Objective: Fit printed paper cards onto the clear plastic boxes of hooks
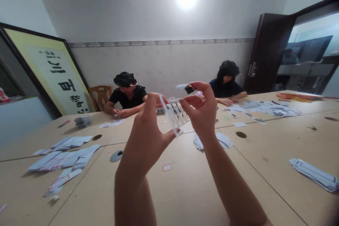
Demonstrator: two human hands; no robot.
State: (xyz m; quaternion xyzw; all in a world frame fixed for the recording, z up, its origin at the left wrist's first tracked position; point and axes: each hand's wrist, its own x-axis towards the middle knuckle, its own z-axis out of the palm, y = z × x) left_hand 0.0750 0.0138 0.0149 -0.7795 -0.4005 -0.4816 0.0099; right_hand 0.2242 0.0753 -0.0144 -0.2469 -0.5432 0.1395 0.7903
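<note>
In front of me, a clear plastic case [171, 118] is held up, tilted, above the table. Several small dark metal pieces [178, 111] sit in a row inside it; they are too small to name. My left hand [148, 130] grips the case by its left side, thumb at the bottom edge and fingers at the top. My right hand [201, 113] has its thumb against the upper right edge, its other fingers curled behind. By the right index fingertip shows a small black item with orange marks [190, 88], its kind unclear, with a whitish piece [181, 86] beside it.
Stacks of white paper slips [63, 157] lie at left, another bundle [314, 174] at right. A red-bordered label [167, 167] is on the table [182, 194] below my hands. Two people [129, 93] sit across. Scattered cards [265, 108] spread at far right.
</note>
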